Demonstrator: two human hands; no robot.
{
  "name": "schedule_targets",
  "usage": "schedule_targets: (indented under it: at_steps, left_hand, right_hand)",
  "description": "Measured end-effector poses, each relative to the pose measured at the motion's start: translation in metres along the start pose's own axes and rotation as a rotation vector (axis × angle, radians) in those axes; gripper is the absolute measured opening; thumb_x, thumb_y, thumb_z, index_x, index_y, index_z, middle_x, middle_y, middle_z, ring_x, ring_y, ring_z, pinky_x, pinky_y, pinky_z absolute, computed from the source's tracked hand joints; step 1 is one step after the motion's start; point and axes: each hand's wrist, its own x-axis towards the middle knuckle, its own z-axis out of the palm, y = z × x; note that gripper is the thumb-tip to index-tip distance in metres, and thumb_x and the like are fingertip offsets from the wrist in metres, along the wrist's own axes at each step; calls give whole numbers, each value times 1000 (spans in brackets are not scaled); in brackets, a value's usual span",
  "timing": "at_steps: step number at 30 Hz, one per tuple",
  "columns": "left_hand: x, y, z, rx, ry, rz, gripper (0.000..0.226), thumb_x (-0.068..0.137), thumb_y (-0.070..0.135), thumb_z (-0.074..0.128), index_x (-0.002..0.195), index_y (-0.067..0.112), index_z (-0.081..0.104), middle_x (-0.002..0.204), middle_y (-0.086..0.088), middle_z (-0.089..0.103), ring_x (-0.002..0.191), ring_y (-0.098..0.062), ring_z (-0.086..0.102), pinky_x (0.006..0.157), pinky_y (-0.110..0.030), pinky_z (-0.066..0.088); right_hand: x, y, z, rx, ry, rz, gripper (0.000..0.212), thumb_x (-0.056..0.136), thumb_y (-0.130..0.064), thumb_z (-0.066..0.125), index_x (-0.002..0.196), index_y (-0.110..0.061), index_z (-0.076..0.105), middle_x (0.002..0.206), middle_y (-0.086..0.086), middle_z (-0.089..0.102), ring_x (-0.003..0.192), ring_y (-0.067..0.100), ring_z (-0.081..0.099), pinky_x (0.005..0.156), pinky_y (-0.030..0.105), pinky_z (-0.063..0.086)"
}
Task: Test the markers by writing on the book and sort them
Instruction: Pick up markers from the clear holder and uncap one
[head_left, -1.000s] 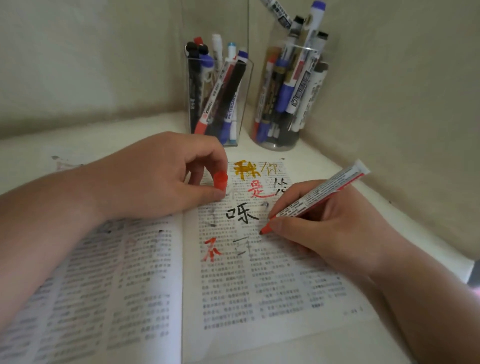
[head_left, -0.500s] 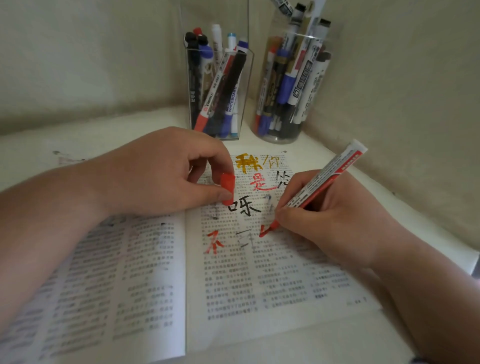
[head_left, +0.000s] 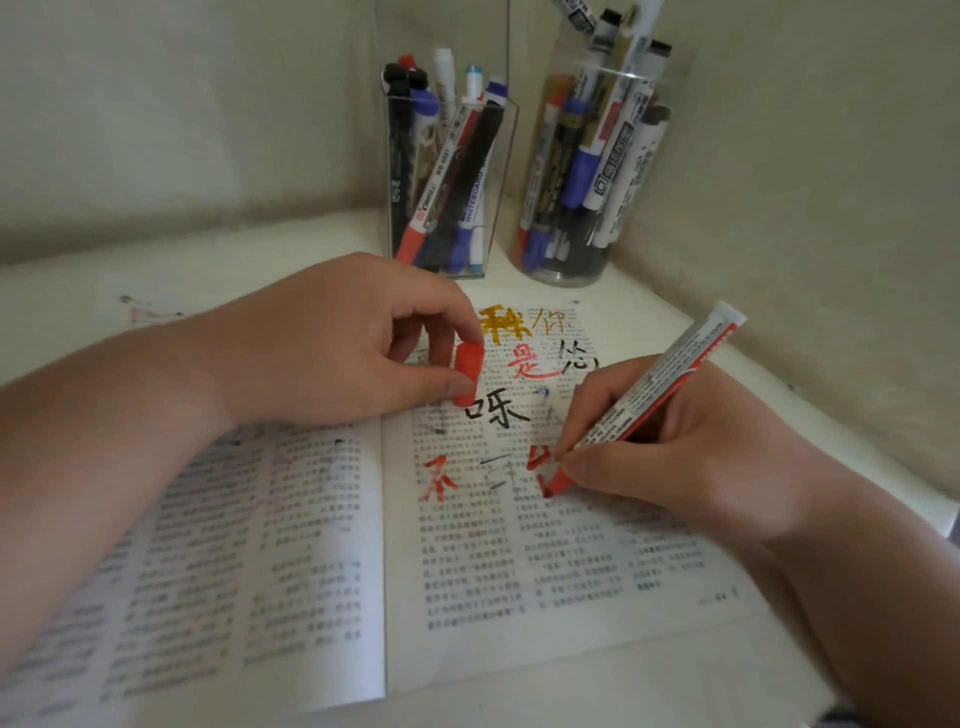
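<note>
An open book (head_left: 519, 571) of printed text lies on the white desk, its right page marked with gold, red and black handwritten characters. My right hand (head_left: 675, 447) grips a red marker (head_left: 660, 384), white-barrelled, with its red tip touching the right page beside fresh red strokes. My left hand (head_left: 332, 343) rests on the book's upper middle and pinches the marker's red cap (head_left: 467, 371) between thumb and fingers.
A clear square holder (head_left: 498, 208) with several markers stands at the back. Right of it, in the corner, is a clear round holder (head_left: 634, 239) with several more markers. Beige walls close in behind and on the right.
The red marker's tip has moved down the right page, leaving new red strokes. My left hand with the cap has stayed in place.
</note>
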Motion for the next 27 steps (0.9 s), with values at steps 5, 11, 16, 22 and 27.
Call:
schedule_targets:
  at_steps: [5,11,16,22,27]
  left_hand:
    - [0,-4,-1,-39,-8,-9,30,72,61,74,95,42,71,83,25,67,65,-12,58,59,-23,46]
    - [0,-6,-1,-13,3,-1,30,73,59,71,96,41,73,85,21,68,68,-14,59,61,-26,47]
    - [0,-4,-1,-19,-2,8,30,72,60,68,96,42,72,84,20,68,68,-14,59,61,-25,46]
    - [-1,-4,-1,-26,15,20,29,72,60,72,95,41,72,83,20,67,69,-15,59,61,-21,45]
    - [0,-2,-1,3,-4,33,26,72,51,78,95,44,70,80,29,64,69,-14,59,59,-14,42]
  right_hand:
    - [2,2,0,8,82,9,9,81,-14,78,74,-11,73,64,14,68,46,7,52,44,17,40]
    - [2,3,2,23,85,42,7,69,-10,72,69,-4,68,56,15,61,42,8,48,42,17,36]
    - [2,4,-2,31,49,13,11,72,-15,71,74,-4,70,63,21,65,45,12,50,44,19,38]
    - [1,6,-2,33,35,-8,9,74,-17,73,75,-9,71,72,27,67,48,14,52,46,20,40]
    - [1,5,1,38,72,-10,7,72,-13,70,73,-6,69,68,27,65,44,11,49,44,18,37]
